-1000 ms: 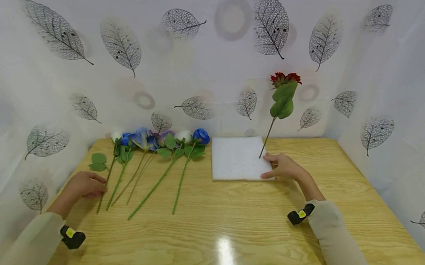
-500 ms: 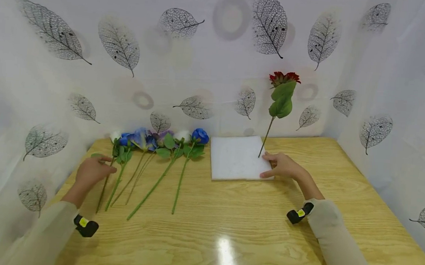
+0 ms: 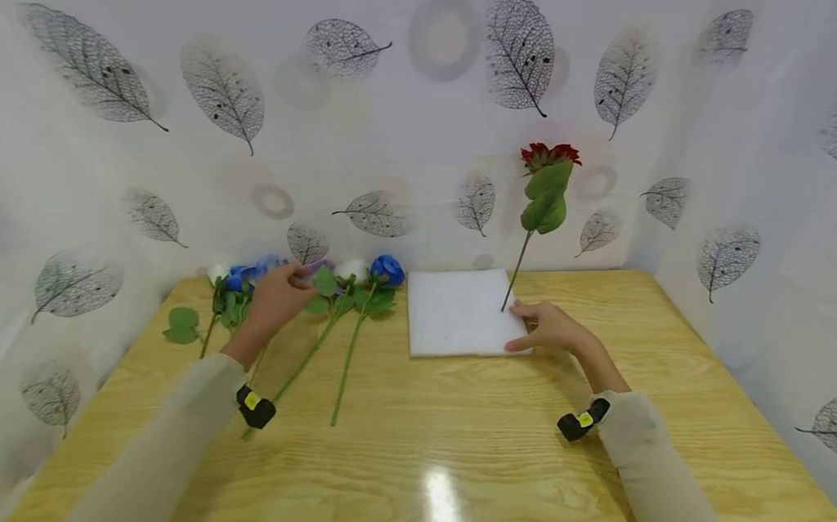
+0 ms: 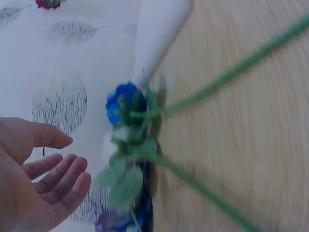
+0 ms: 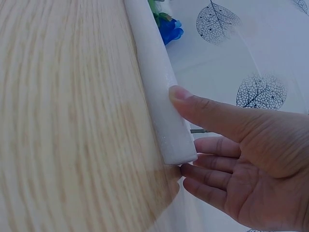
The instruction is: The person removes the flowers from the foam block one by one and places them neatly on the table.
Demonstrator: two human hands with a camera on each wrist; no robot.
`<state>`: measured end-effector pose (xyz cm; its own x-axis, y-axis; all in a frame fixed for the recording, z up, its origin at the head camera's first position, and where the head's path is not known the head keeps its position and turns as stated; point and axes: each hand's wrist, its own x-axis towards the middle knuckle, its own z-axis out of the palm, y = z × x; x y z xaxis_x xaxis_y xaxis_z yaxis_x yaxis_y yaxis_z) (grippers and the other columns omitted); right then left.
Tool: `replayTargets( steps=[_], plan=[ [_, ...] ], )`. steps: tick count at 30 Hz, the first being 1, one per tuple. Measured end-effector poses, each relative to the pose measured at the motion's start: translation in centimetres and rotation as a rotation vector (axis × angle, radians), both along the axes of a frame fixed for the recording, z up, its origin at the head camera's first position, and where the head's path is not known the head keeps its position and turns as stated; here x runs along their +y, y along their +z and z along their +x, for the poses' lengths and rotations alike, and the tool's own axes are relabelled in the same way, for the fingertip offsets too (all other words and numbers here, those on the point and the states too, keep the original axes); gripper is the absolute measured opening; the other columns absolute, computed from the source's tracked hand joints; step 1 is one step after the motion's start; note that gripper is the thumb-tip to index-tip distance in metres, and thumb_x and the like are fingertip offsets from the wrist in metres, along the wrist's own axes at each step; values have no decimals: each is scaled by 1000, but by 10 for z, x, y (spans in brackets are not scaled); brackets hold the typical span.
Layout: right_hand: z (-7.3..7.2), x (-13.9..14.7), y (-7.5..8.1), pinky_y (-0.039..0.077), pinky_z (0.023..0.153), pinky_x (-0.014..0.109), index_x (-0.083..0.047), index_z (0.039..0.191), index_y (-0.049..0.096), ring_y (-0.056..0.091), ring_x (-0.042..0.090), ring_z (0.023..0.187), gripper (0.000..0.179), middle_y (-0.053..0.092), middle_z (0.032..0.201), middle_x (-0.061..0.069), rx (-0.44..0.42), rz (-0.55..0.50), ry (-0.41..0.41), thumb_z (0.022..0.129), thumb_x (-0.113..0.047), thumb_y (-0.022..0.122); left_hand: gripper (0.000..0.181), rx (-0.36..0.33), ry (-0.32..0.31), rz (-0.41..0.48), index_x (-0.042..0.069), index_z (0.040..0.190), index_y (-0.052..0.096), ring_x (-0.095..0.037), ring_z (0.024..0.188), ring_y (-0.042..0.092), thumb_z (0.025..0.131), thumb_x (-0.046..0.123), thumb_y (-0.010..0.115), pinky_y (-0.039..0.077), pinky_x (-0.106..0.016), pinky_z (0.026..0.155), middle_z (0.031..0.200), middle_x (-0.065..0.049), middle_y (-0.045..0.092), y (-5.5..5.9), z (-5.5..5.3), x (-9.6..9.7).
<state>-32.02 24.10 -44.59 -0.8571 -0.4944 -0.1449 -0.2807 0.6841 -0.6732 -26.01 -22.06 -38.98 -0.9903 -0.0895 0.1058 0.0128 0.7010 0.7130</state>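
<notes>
My left hand [image 3: 275,305] hovers over the row of artificial flowers on the left, fingers loosely bent with nothing between them. In the left wrist view, a gap shows between its thumb and fingers, beside a blue rose [image 4: 118,104] and green leaves [image 4: 126,186]. My right hand [image 3: 559,329] holds the right end of a flat white foam block [image 3: 451,313]; in the right wrist view the thumb [image 5: 181,94] presses its face and the fingers lie around the end. A red flower [image 3: 550,158] with green leaves stands upright, its stem in the block's right part.
A white rose [image 3: 351,270], a blue rose [image 3: 386,271] and other flowers lie along the table's back left, stems toward the front. A separate-looking leaf pair [image 3: 181,326] lies at far left. A leaf-printed white curtain [image 3: 385,127] encloses the wooden table [image 3: 402,473].
My left hand has moved right and away from me, from the leftmost stem to above the middle flower heads. The right hand stays on the foam block. The head view has shifted slightly.
</notes>
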Motion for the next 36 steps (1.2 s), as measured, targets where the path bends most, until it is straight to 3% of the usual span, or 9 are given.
replayTargets(
  steps=[5,11,14,20,24,36],
  plan=[
    [-1,0,-1,37,118,54,7,151,39,33,43,147,87,26,160,28,0,-1,-3,85,-28,85,40,14,-118,147,7,137,62,-37,103,68,99,18,67,60,-43,81,119,-21,68,0,-20,44],
    [0,2,-3,39,116,54,9,150,40,36,45,145,88,27,159,32,5,-16,-3,84,-27,86,39,-36,-255,431,2,138,60,-44,108,66,100,13,65,58,-56,94,117,-23,67,-7,-39,100],
    [1,1,-3,38,117,54,8,150,40,35,45,146,88,27,160,30,-2,-14,-15,84,-27,86,38,-69,-300,529,2,136,61,-47,111,65,100,12,64,56,-58,97,118,-24,68,-15,-49,128],
    [-1,-1,-2,38,118,52,7,150,40,37,43,146,89,28,160,28,-9,-18,-30,83,-27,87,36,-98,-355,563,4,135,62,-40,112,67,101,14,64,57,-53,98,123,-22,69,-28,-59,185],
    [-2,-1,-3,38,118,52,7,150,41,38,43,145,89,30,159,28,5,-13,-23,82,-29,87,33,-114,-355,571,7,133,65,-31,110,68,101,15,63,58,-49,98,122,-17,70,-36,-62,216],
    [-1,0,-1,38,118,52,6,150,42,37,41,146,88,31,159,26,12,1,-29,83,-29,87,34,-150,-293,619,0,135,63,-30,121,65,102,11,61,55,-40,103,131,-16,67,-47,-67,268]
  ],
)
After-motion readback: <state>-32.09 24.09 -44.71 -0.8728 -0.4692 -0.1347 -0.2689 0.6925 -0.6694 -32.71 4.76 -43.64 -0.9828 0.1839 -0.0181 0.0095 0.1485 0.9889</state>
